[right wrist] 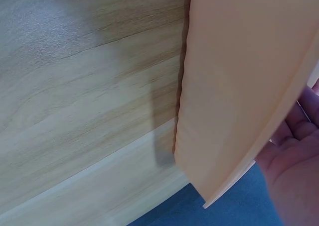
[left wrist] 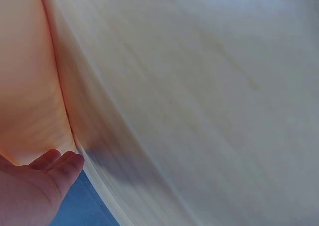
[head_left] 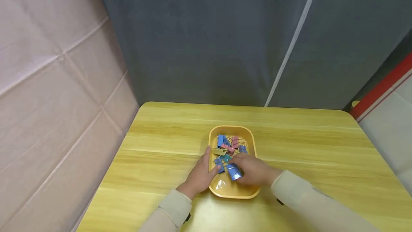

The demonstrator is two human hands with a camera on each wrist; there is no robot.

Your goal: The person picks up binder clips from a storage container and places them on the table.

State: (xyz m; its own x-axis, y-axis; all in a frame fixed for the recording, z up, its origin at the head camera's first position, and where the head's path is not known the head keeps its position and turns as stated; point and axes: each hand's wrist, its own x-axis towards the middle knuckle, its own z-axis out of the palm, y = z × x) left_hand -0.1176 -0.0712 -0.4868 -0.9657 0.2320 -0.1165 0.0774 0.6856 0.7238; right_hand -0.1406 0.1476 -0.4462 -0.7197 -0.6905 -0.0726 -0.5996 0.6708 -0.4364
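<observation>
A yellow-orange plastic tray sits on the table, holding several binder clips. My left hand holds its left side, thumb over the rim and fingers along the outer wall. In the left wrist view the fingertips lie against that wall. Reaching over the right rim, my right hand grips a large blue binder clip; its curled fingers are partly hidden by the tray wall in the right wrist view. Around it lie a teal clip, a yellow clip, pink clips and other blue clips.
The wood-grain table extends on both sides of the tray. A dark grey panel stands behind it. At the left is a pale covered wall; a red strip runs along the right.
</observation>
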